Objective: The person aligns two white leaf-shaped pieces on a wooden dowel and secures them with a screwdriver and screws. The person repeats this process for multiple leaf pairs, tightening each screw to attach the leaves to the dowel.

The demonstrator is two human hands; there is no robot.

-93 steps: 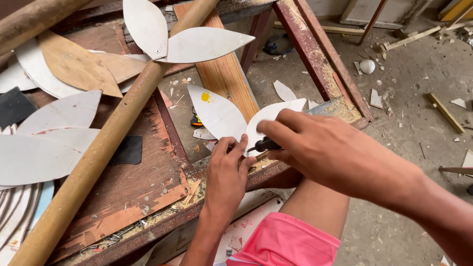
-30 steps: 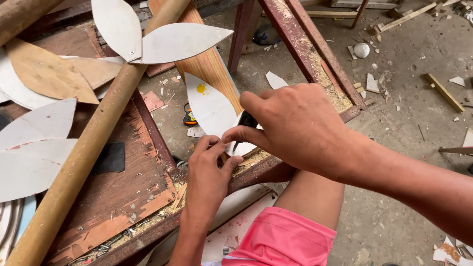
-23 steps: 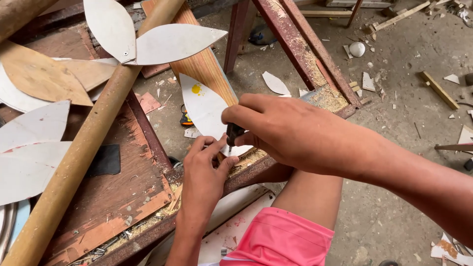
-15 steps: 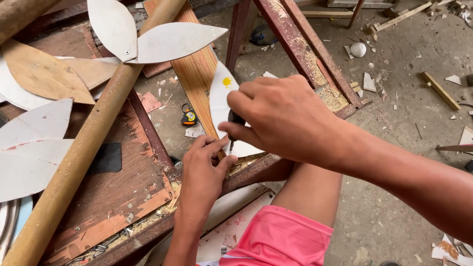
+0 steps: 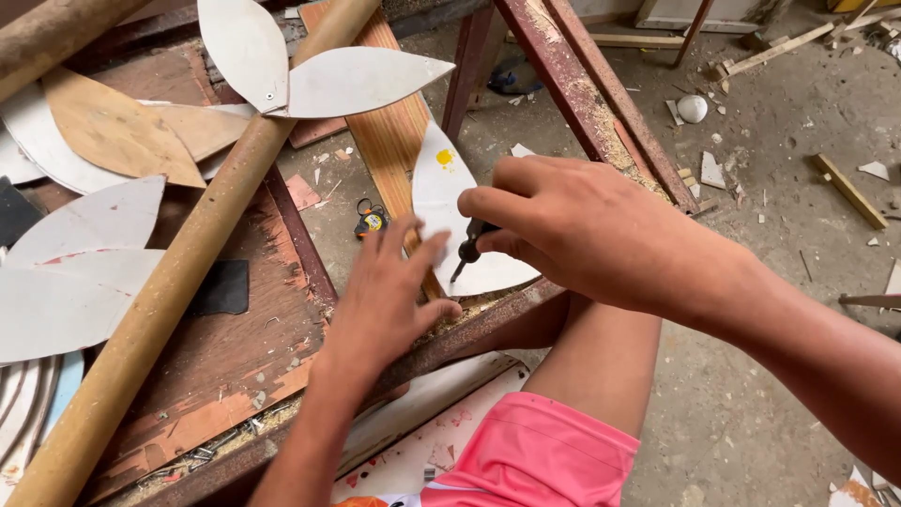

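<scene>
The right hand (image 5: pixel 572 230) grips a small black tool (image 5: pixel 466 249), tip down on a white leaf piece (image 5: pixel 441 202) lying on the bench (image 5: pixel 235 347). The left hand (image 5: pixel 389 300) lies flat, holding it. Many leaves (image 5: pixel 84 272) look cut already; this one seems unfinished.

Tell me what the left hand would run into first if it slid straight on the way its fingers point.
The left hand lies flat, fingers aimed up and to the right. Going straight on, it would probably first meet the white leaf-shaped cutout and the dark tool tip held by the right hand. Depth is uncertain.
</scene>
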